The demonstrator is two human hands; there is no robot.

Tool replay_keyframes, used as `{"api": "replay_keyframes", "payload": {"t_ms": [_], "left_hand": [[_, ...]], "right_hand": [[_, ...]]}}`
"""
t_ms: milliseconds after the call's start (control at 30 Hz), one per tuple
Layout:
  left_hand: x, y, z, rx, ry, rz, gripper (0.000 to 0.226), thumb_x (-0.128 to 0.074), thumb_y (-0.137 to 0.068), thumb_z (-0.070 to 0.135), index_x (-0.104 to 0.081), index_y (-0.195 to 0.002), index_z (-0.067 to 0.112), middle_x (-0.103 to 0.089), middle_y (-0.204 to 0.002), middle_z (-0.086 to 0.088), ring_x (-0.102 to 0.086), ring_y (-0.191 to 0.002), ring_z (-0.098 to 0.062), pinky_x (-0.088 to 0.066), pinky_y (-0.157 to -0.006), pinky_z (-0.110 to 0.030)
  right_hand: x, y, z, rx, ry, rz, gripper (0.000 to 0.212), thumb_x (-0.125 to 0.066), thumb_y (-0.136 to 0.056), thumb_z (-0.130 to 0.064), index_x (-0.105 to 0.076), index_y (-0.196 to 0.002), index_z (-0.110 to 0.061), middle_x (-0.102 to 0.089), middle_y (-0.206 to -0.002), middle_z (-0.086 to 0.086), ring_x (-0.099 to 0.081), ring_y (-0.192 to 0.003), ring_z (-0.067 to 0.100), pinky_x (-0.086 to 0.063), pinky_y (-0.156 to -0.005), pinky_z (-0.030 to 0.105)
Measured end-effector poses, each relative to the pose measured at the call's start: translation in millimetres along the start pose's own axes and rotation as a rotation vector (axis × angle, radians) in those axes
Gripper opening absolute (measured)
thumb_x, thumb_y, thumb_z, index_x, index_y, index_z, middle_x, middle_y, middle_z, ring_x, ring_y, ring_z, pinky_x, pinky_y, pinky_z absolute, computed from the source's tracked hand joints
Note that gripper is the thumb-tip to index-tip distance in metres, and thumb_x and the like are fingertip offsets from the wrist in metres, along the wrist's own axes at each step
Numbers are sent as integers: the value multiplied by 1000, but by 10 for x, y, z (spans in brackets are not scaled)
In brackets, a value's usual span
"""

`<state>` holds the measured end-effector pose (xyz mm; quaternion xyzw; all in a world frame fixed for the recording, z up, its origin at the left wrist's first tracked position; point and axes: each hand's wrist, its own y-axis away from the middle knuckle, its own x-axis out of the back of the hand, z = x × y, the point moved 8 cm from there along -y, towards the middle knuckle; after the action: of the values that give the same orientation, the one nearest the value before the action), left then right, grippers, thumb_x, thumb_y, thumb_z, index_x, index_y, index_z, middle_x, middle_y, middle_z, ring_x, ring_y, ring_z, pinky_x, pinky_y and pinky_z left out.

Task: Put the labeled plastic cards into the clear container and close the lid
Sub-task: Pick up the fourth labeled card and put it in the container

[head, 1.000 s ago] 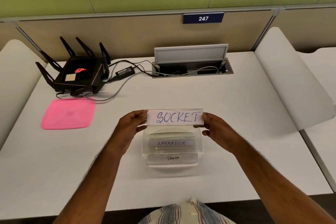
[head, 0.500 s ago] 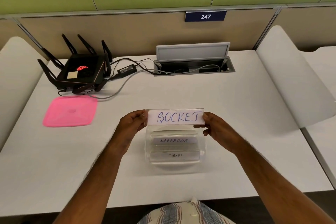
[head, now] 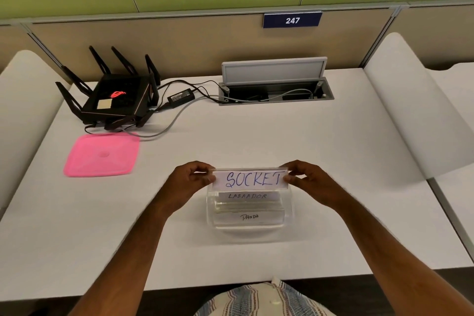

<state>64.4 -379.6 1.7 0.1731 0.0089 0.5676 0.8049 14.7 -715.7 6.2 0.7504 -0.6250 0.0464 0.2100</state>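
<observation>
A clear plastic card labeled SOCKET (head: 250, 179) is held level over the far rim of the clear container (head: 210, 210) on the white desk. My left hand (head: 189, 182) pinches its left end and my right hand (head: 306, 182) pinches its right end. Inside the container lie two cards, one labeled LABRADOR (head: 247, 196) and one labeled PANDA (head: 249, 217) nearer to me. The pink lid (head: 101, 155) lies flat on the desk, well to the left of the container.
A black router with antennas (head: 115, 96) stands at the back left, its power brick (head: 180, 97) and cables running to an open cable hatch (head: 275, 84) at the back middle. White curved dividers (head: 415, 110) flank the desk on both sides.
Both hands have lowered the SOCKET card slightly toward the container, and it now hides part of the far rim. The grip on both ends is unchanged.
</observation>
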Motion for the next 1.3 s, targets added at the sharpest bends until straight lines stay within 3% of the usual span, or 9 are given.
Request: {"api": "replay_keyframes", "payload": {"t_ms": [100, 300, 400, 533, 633, 767, 933, 1067, 1300], "left_hand": [[22, -11, -34, -10, -170, 28, 21, -84, -85, 30, -76, -103, 36, -78, -105, 9, -72, -103, -5, -53, -92, -24], [-33, 4, -68, -69, -640, 62, 22, -79, -86, 46, -71, -106, 40, -65, -107, 29, -52, -115, -7, -35, -95, -30], [-75, -8, -109, -67, -738, 82, 22, -78, -86, 47, -70, -106, 42, -61, -108, 23, -46, -117, -15, -28, -92, -29], [-180, -51, -117, -135, -906, 92, 24, -79, -84, 47, -72, -105, 39, -62, -103, 12, -53, -115, -15, -19, -87, -28], [-266, -64, -81, -163, -967, 126, 23, -81, -83, 44, -75, -102, 33, -68, -100, 9, -57, -110, -17, -24, -88, -32], [-397, -80, -8, -203, -1073, 156, 20, -86, -77, 34, -78, -93, 26, -73, -90, 4, -61, -99, -22, -33, -88, -39], [-567, -104, -14, -244, -1293, 41, 15, -90, -72, 31, -78, -79, 23, -73, -71, 9, -62, -86, -22, -42, -77, -39], [-583, -128, -52, -287, -1381, 34, 17, -92, -68, 30, -78, -73, 21, -70, -64, 8, -62, -82, -23, -32, -75, -38], [-628, -212, -180, -190, -1530, -41, 22, -66, -95, 43, -79, -95, 26, -78, -89, 5, -57, -98, -22, -31, -83, -38]], "right_hand": [[-25, -15, 99, -9, 102, 4, 18, -73, -94, -33, -71, -112, -34, -73, -115, -13, -65, -110, 5, -51, -82, 30], [-60, -12, 153, 172, 354, 88, 30, -77, -89, -31, -72, -118, -29, -56, -142, -19, -48, -130, 10, -45, -106, 31], [-53, -55, 199, 167, 445, 116, 30, -80, -86, -32, -75, -115, -27, -47, -152, -14, -41, -139, 13, -35, -114, 35], [-86, -96, 262, 122, 578, 110, 29, -81, -84, -39, -76, -112, -33, -42, -157, -11, -36, -145, 13, -31, -112, 38], [-128, -120, 280, 112, 668, 111, 28, -82, -83, -37, -78, -110, -32, -42, -159, -7, -39, -145, 16, -39, -110, 47], [-178, -154, 331, 68, 756, 149, 28, -81, -83, -38, -77, -110, -34, -37, -162, -9, -32, -150, 16, -18, -113, 42], [-236, -207, 370, 35, 808, 130, 24, -78, -85, -39, -76, -108, -34, -34, -164, -12, -25, -153, 16, -11, -113, 40], [-307, -216, 428, -8, 847, 84, 22, -74, -88, -43, -75, -109, -36, -31, -164, -15, -20, -155, 13, -9, -115, 39], [-379, -231, 461, -47, 886, 61, 24, -69, -91, -46, -74, -113, -37, -34, -162, -15, -25, -152, 10, -12, -114, 40]]}}
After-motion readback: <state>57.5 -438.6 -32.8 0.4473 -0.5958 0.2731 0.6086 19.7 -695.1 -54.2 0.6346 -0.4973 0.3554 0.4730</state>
